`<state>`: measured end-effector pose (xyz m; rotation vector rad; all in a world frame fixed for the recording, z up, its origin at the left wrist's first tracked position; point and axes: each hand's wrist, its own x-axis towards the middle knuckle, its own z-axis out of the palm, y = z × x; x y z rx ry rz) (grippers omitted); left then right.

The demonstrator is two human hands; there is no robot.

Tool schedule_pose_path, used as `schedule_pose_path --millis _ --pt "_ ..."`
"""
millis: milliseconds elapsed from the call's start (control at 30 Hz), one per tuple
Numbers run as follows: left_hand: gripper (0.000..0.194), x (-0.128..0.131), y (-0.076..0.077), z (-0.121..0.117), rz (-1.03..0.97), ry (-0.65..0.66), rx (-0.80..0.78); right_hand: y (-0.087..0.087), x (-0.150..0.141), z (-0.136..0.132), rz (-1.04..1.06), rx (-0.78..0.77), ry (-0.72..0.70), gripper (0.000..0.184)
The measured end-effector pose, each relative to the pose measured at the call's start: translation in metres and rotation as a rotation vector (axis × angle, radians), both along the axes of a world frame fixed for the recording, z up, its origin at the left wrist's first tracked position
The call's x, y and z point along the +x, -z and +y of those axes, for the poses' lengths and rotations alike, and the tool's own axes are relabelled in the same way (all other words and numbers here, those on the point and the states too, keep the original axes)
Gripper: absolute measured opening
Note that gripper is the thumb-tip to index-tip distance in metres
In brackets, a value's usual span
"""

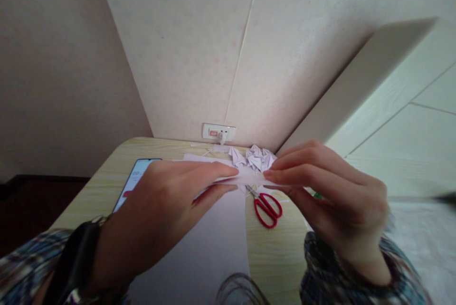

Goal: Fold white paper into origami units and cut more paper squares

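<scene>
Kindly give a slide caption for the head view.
Left hand and right hand pinch paper above a table with red-handled scissors.

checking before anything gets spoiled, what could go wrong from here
The held paper, pinched between the left hand and right hand, might crease or tear if they pull unevenly. The folded paper pieces sit loosely near the wall, so a reaching hand could scatter or crush them. The red-handled scissors lie on the table near the right hand, which could knock them when lowered.

Single head view, faces forward and down over tabletop (270, 257) toward wall (185, 58); left hand (167, 195), right hand (342, 195) close.
</scene>
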<state>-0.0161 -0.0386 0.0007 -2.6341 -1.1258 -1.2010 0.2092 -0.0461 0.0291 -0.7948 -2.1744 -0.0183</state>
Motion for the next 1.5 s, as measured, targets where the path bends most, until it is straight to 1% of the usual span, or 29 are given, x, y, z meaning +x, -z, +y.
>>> schedule_pose_path --millis 133,233,300,367,400,433,500,533,600,633,667,700,733,767,833,867,900,967,1000,1067,1100,1133,1200,1267,1300,1367,1400,1433,1500 --pt "0.021 -0.007 0.010 -0.001 0.073 0.011 0.080 0.014 0.010 0.004 0.031 0.150 -0.044 0.033" --pt "0.028 -0.010 0.020 -0.001 0.041 -0.014 0.103 0.018 0.011 0.007 0.001 0.224 -0.074 0.030" --pt "0.032 -0.012 0.026 0.001 -0.003 -0.022 0.147 0.018 0.009 0.007 -0.060 0.185 -0.075 0.025" --pt "0.031 -0.015 0.029 0.007 0.007 -0.017 0.229 0.017 0.005 0.006 -0.134 0.110 -0.049 0.018" --pt "0.029 -0.017 0.029 0.010 0.040 -0.002 0.270 0.016 0.003 0.006 -0.167 0.060 -0.034 0.016" --pt "0.027 -0.018 0.030 0.014 0.078 0.016 0.305 0.016 0.003 0.006 -0.186 0.005 -0.030 0.023" --pt "0.026 -0.020 0.028 0.021 0.135 0.072 0.366 0.017 0.003 0.008 -0.143 -0.137 -0.062 0.050" --pt "0.026 -0.020 0.027 0.024 0.142 0.109 0.387 0.018 0.005 0.011 -0.080 -0.227 -0.070 0.057" --pt "0.026 -0.019 0.024 0.027 0.123 0.172 0.420 0.026 0.008 0.017 0.094 -0.431 -0.037 0.058" --pt "0.026 -0.018 0.023 0.028 0.106 0.201 0.436 0.031 0.009 0.020 0.198 -0.536 0.019 0.053" --pt "0.027 -0.017 0.022 0.028 0.083 0.217 0.441 0.036 0.009 0.023 0.254 -0.651 0.059 0.054" --pt "0.028 -0.015 0.021 0.027 0.053 0.220 0.433 0.042 0.008 0.026 0.291 -0.779 0.047 0.059" --pt "0.029 -0.013 0.021 0.026 0.019 0.209 0.414 0.048 0.005 0.027 0.335 -0.931 0.005 0.060" --pt "0.030 -0.011 0.021 0.025 -0.014 0.191 0.387 0.053 0.001 0.028 0.384 -1.111 -0.065 0.055" --pt "0.029 -0.007 0.022 0.024 -0.061 0.153 0.343 0.061 -0.009 0.029 0.597 -1.337 -0.198 0.049" --pt "0.025 -0.006 0.022 0.024 -0.061 0.139 0.341 0.064 -0.015 0.029 0.701 -1.406 -0.220 0.045" --pt "0.021 -0.005 0.023 0.025 -0.059 0.114 0.348 0.065 -0.019 0.029 0.764 -1.410 -0.223 0.042" --pt "0.016 -0.004 0.023 0.025 -0.065 0.035 0.367 0.067 -0.026 0.031 0.857 -1.363 -0.200 0.038" --pt "0.020 -0.003 0.023 0.025 -0.093 -0.019 0.352 0.066 -0.029 0.032 0.889 -1.315 -0.181 0.036" --pt "0.033 -0.003 0.021 0.023 -0.252 -0.121 0.221 0.065 -0.030 0.033 0.955 -1.216 -0.141 0.032" --pt "0.038 -0.003 0.021 0.021 -0.382 -0.145 0.095 0.064 -0.030 0.034 0.981 -1.167 -0.120 0.029" --pt "0.041 -0.003 0.021 0.019 -0.527 -0.148 -0.073 0.064 -0.031 0.035 1.002 -1.120 -0.098 0.026" --pt "0.046 0.000 0.022 0.015 -0.772 -0.095 -0.448 0.064 -0.032 0.035 1.026 -1.037 -0.061 0.024" --pt "0.055 0.005 0.026 0.011 -0.842 0.008 -0.751 0.066 -0.034 0.036 1.028 -0.973 -0.032 0.024" --pt "0.059 0.007 0.028 0.010 -0.819 0.055 -0.850 0.067 -0.035 0.036 1.017 -0.951 -0.021 0.025" --pt "0.060 0.012 0.030 0.009 -0.747 0.110 -0.942 0.068 -0.036 0.036 0.967 -0.935 -0.008 0.028" --pt "0.056 0.013 0.030 0.009 -0.706 0.110 -0.949 0.068 -0.035 0.037 0.924 -0.942 -0.004 0.029" --pt "0.053 0.012 0.030 0.010 -0.665 0.088 -0.927 0.067 -0.033 0.036 0.867 -0.956 -0.001 0.029" --pt "0.052 0.007 0.028 0.013 -0.550 -0.005 -0.842 0.062 -0.024 0.034 0.719 -1.001 0.005 0.026"
